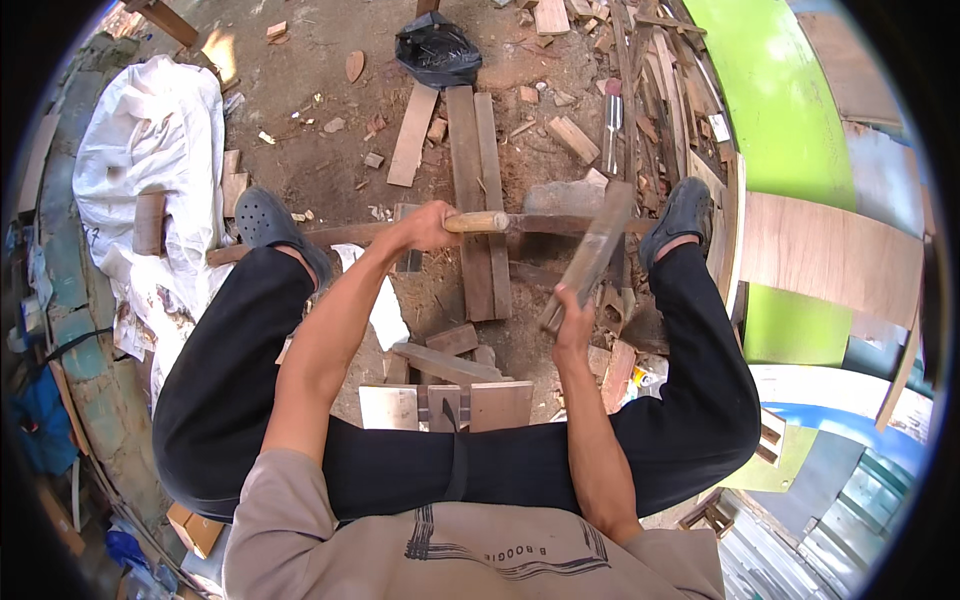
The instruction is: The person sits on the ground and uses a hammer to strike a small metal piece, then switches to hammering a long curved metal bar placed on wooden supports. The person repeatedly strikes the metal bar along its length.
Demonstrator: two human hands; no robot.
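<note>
My left hand (430, 228) is closed round a pale, rounded wooden handle (480, 222). A dark, flat, blade-like part (545, 226) runs on to the right from it, but I cannot tell it surely from the wood behind. In my right hand (575, 322) is a short, weathered piece of wood (598, 250), tilted up and to the right, its upper part crossing in front of the dark part. A long, narrow plank (340, 234) lies crosswise between my feet, partly hidden behind my left forearm. Under my hands, longer boards (468, 150) point away from me.
A black plastic bag (437, 52) lies at the far end of the boards. White sacking (150, 130) is heaped at the left, a green panel (780, 110) at the right. A long-shafted chisel-like tool (612, 125) rests by stacked wood strips (665, 90). Offcuts litter the dirt.
</note>
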